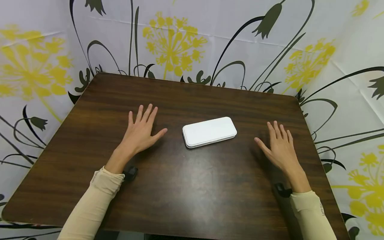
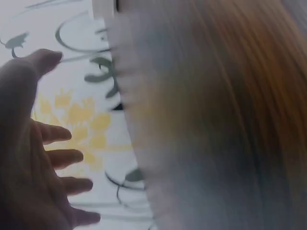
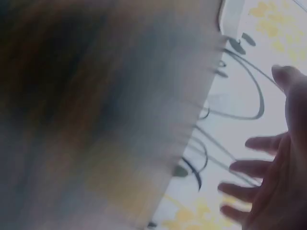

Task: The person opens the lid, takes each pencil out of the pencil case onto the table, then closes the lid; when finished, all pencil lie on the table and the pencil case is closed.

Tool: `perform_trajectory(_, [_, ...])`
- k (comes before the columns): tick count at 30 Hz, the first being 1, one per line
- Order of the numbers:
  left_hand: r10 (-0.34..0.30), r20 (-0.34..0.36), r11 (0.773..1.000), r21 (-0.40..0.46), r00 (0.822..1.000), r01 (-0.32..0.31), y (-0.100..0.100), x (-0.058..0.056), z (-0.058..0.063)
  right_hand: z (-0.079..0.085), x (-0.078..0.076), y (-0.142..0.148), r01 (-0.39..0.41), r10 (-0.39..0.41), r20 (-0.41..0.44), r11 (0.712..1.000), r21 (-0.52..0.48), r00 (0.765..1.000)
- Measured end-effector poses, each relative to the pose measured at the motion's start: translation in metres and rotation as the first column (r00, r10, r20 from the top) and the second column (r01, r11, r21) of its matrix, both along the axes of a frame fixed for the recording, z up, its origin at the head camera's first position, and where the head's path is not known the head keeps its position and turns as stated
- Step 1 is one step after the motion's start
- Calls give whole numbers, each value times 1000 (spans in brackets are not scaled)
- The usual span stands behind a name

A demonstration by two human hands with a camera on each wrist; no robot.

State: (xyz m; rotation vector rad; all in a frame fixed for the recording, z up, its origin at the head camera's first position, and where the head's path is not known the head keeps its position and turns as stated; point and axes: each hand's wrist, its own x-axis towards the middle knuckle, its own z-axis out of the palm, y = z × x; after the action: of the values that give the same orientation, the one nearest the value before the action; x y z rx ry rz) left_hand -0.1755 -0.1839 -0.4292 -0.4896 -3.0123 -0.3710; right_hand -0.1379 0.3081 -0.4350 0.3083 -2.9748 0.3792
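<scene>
A white flat case with rounded corners (image 1: 209, 131) lies on the dark wooden table, between the two hands and apart from both. To its left, my left hand (image 1: 141, 133) is held palm down with fingers straight and spread, holding nothing. My right hand (image 1: 279, 148) is off to the case's right, its fingers extended and its thumb pointing toward the case. In the left wrist view the left hand (image 2: 36, 158) shows its fingers apart. The right wrist view shows the right hand (image 3: 273, 167) likewise with nothing in it; a bit of the white case (image 3: 231, 17) appears at the top.
The brown wood-grain table (image 1: 192, 196) has a far edge against a white curtain (image 1: 222, 40) printed with yellow flowers and dark stems. That fabric also hangs at the left and right sides. Dark wrist devices (image 1: 130, 173) sit below the wrists.
</scene>
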Motion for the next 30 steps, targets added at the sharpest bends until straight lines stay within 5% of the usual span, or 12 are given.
perform_trajectory(4, [-124, 104, 987, 113, 987, 112, 22, -5, -3, -2, -29, -27, -244, 244, -23, 970, -11, 970])
perform_trajectory(7, [-218, 172, 968, 167, 961, 189, 41, -7, -11, -5, -53, -50, -437, 438, -25, 899, 32, 899])
perform_trajectory(10, [-266, 189, 956, 176, 945, 234, 55, -6, -18, -4, -71, -64, -539, 538, 38, 839, 69, 842])
perform_trajectory(17, [-284, 91, 956, 102, 954, 275, 73, -10, -26, 12, -101, -82, -586, 553, 239, 805, 94, 798])
perform_trajectory(21, [-295, 36, 952, 90, 955, 291, 83, -17, -26, 17, -114, -89, -608, 567, 249, 782, 137, 785])
perform_trajectory(30, [-299, 51, 953, 69, 953, 295, 97, -25, -26, 22, -122, -98, -667, 613, 263, 681, 301, 745])
